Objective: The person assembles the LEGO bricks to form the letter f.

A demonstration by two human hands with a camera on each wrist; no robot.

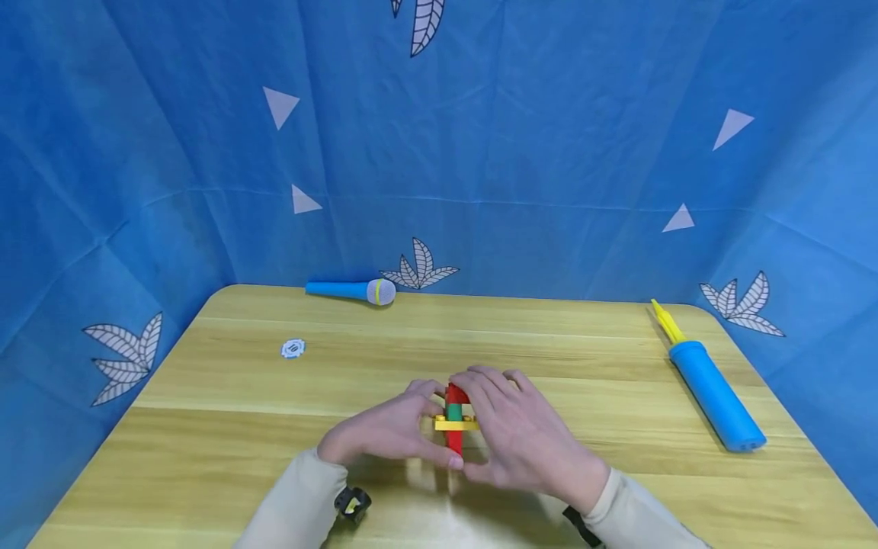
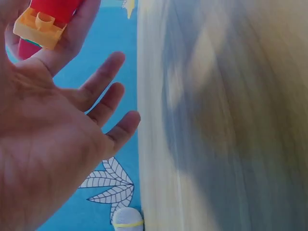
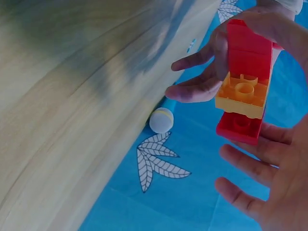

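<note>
Both hands hold a small stack of joined toy building bricks [image 1: 454, 440] above the table. Red pieces form its two ends, with a yellow brick [image 3: 240, 102] crosswise and a green brick [image 1: 454, 412] between. My left hand [image 1: 387, 428] pinches it from the left, thumb at the near end; in the left wrist view several of its fingers spread away from the bricks. From the right, my right hand [image 1: 524, 442] grips the stack, fingers over the far red end and thumb near the close end. Its fingers partly cover the bricks in the head view.
On the wooden table [image 1: 226, 427], a blue toy microphone [image 1: 339, 290] lies at the back edge and a round blue-and-white chip [image 1: 293, 348] at the left. A blue hand pump [image 1: 716, 396] with yellow nozzle lies at the right. Blue cloth [image 1: 514, 137] hangs behind.
</note>
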